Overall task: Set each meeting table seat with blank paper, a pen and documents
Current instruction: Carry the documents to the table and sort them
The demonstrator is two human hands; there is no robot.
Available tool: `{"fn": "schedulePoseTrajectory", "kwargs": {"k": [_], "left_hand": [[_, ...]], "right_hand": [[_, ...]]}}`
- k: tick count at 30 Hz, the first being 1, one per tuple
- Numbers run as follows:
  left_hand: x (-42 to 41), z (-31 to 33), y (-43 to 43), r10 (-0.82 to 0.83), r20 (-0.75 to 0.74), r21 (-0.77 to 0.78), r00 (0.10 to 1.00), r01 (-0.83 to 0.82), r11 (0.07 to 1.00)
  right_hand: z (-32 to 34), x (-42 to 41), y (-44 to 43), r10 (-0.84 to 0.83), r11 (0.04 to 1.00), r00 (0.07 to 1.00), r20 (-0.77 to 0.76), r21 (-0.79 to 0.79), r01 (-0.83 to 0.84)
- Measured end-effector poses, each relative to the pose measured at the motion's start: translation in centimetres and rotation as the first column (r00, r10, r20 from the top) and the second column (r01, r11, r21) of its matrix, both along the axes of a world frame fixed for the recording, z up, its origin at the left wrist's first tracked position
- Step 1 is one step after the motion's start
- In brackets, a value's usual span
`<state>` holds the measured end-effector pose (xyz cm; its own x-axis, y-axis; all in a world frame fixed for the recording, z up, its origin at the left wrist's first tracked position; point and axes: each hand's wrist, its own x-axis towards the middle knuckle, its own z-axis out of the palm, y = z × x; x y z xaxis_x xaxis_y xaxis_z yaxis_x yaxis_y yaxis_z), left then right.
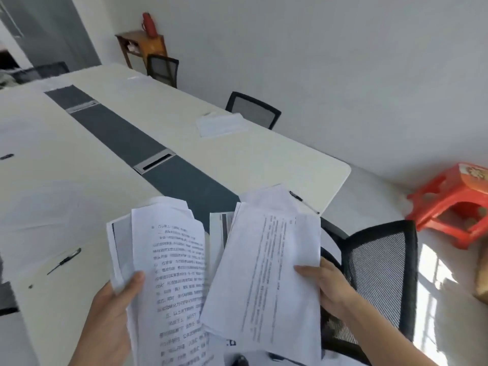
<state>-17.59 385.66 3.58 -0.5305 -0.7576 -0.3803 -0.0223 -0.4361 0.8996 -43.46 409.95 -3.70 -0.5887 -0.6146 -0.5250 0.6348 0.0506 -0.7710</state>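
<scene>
Two sheaves of printed documents fill the lower centre, the left sheaf [174, 260] gripped by the left hand [113, 307] and the right sheaf [269, 273] pinched by the right hand [327, 286], their print too blurred to read, over a white meeting table [79, 180] with a grey strip [126, 138], a pen [64, 260] at lower left, white walls behind

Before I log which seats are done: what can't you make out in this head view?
1. Near right seat, head view: sheets in the right hand hide the setting; only a pen shows past them.
2. Far paper stack: too blurred to tell whether a pen lies with it.
3. Dark object at the left: small, cut by the frame edge.
4. Text on the documents in the left hand: blurred, unreadable.
</scene>
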Motion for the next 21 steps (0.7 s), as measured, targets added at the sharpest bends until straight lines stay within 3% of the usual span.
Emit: {"fn": "schedulePoseTrajectory", "kwargs": {"k": [4, 10, 14, 21], "left_hand": [[0.1, -1.0, -3.0, 0.099, 0.024, 0.018, 0.995, -0.099, 0.995], [0.9, -2.2, -5.5, 0.224, 0.156, 0.032, 0.962, -0.232, 0.972], [0.7, -2.7, -5.7, 0.249, 0.215, 0.046, 0.944, -0.264, 0.963], [-3.4, -2.8, -5.0, 0.086, 0.187, 0.123, 0.979, -0.110, 0.986]], "right_hand": [[-4.1, -4.0, -7.3, 0.036, 0.975, 0.994, -0.100, 0.220, -0.013], [-11.3, -6.5, -15.0, 0.175, 0.810, 0.965, -0.196, 0.586, -0.028], [-13.1, -7.9, -17.4, 0.314, 0.731, 0.921, -0.231, 0.678, -0.079], [-11.6, -9.7, -16.6, 0.472, 0.668, 0.826, -0.308, 0.737, -0.107]]}}
